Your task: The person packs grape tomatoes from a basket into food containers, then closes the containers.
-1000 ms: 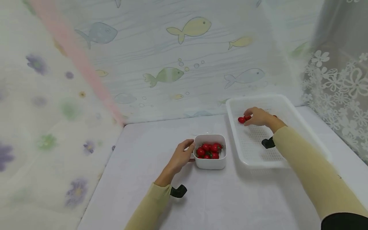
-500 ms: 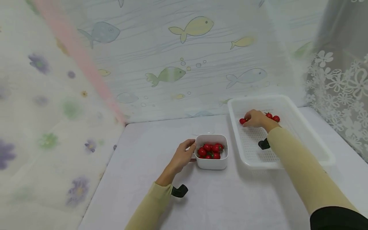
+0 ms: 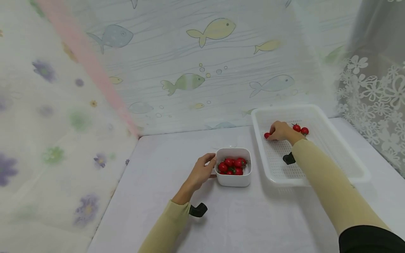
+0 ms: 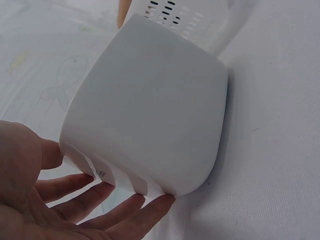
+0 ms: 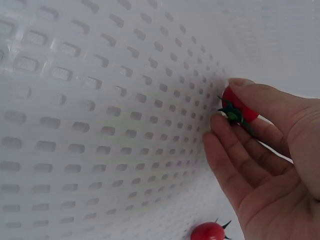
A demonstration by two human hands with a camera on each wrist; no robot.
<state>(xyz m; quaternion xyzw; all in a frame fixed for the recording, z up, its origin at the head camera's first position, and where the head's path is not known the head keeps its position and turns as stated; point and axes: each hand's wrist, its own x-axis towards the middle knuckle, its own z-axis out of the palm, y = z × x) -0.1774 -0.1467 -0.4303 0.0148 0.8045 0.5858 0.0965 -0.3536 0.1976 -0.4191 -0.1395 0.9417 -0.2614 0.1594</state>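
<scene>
My right hand [image 3: 281, 131] reaches into the white perforated basket [image 3: 338, 154] and pinches a red cherry tomato [image 5: 243, 105] between thumb and fingers, its green stem end showing. In the head view a bit of red shows at those fingertips. A second tomato [image 5: 207, 231] lies below the hand in the right wrist view. My left hand [image 3: 201, 170] rests against the left side of a small white box [image 3: 234, 180], fingertips along the outer wall and thumb by the rim. Several cherry tomatoes [image 3: 223, 166] sit inside the box.
Two more tomatoes [image 3: 300, 129] lie in the basket, right of my right hand. The basket's near rim [image 3: 288, 182] and left wall stand beside the box. White cloth covers the table [image 3: 177, 154], and a fish-patterned curtain [image 3: 177, 105] hangs behind.
The right-hand fingers have drawn together around the tomato at the basket's left side. The right forearm has swung left, uncovering two tomatoes. The left hand and box keep their place.
</scene>
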